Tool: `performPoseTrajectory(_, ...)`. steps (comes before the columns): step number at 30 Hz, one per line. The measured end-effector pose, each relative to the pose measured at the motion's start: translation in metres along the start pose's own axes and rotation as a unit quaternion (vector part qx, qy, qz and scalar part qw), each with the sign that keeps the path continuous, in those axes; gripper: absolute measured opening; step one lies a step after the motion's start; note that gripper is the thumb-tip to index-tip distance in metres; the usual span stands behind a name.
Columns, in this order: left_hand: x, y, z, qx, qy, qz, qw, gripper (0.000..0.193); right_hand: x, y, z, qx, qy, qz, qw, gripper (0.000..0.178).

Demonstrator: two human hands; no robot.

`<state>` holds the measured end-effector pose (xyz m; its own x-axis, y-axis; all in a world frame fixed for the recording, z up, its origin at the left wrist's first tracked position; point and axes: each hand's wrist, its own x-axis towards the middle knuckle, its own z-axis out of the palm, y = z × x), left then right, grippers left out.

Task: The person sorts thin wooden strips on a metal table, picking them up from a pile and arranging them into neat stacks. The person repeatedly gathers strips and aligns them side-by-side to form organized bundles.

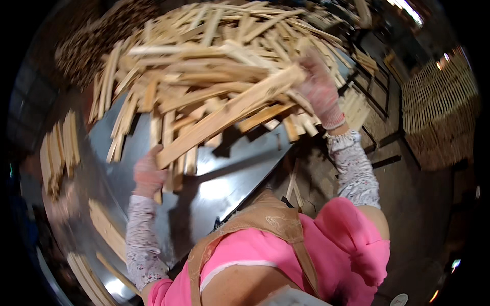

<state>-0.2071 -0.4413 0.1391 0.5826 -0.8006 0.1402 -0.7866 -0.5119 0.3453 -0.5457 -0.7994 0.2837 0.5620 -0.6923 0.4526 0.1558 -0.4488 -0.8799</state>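
A long pale wooden slat point(229, 116) is held slantwise over the metal table, its right end higher in the view. My left hand point(149, 173), gloved, is closed around its lower left end. At the upper right end, my right hand point(317, 86) in a pinkish glove grips it too, blurred by motion; its fingertips are partly hidden. Right behind the slat lies a large jumbled heap of similar wooden slats point(204, 69), some poking out over the table's near side.
The shiny metal table point(219, 178) reaches left, carrying small slat stacks point(60, 148) and a loose board point(108, 229). On the right a big stack of slats point(439, 112) stands on the floor beside a dark metal frame point(380, 94). Another wood pile point(97, 43) is at the far left.
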Motion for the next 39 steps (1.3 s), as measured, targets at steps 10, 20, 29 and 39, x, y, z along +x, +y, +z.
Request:
performPoseTrajectory(10,0.103,0.503,0.212,-0.195,-0.229,0.353,0.886,0.091,-0.117,0.206,-0.2,0.048,0.344,0.305,0.887,0.029)
performPoseTrajectory(20,0.035,0.425,0.261,-0.099,-0.452,0.231,0.856,0.074,-0.209,0.509,-0.529,-0.499,0.251,0.46,0.69,0.044)
performPoseTrajectory(29,0.017,0.385,0.294,-0.132,-0.46,0.138,0.867,0.07,-0.134,0.566,-0.57,-0.371,0.391,0.56,0.629,0.055)
performPoseTrajectory(39,-0.007,0.364,0.343,-0.186,-0.357,0.185,0.897,0.059,-0.092,0.553,-0.552,-0.559,0.242,0.482,0.629,0.068)
